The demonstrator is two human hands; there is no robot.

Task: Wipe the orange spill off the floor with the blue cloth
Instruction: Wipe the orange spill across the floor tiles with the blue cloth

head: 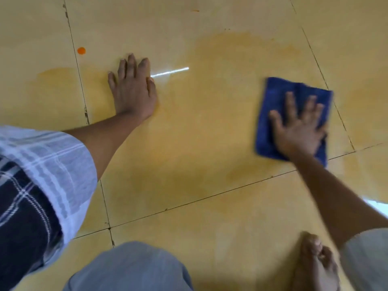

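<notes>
A folded blue cloth [273, 106] lies flat on the yellow tiled floor at the right. My right hand [298, 131] presses down on it with the fingers spread; hand and cloth are motion-blurred. My left hand [133, 91] rests flat on the floor at centre left, fingers apart, holding nothing. A small bright orange drop [81, 50] sits on the tile to the upper left of the left hand. Faint orange smears [241, 47] spread across the tile between and beyond the hands, and another faint smear [56, 74] lies left of the tile joint.
Dark grout lines [201, 198] cross the floor. My knee in grey trousers [130, 267] is at the bottom centre, and my bare foot [317, 263] is at the bottom right. A checked sleeve [42, 164] fills the left edge.
</notes>
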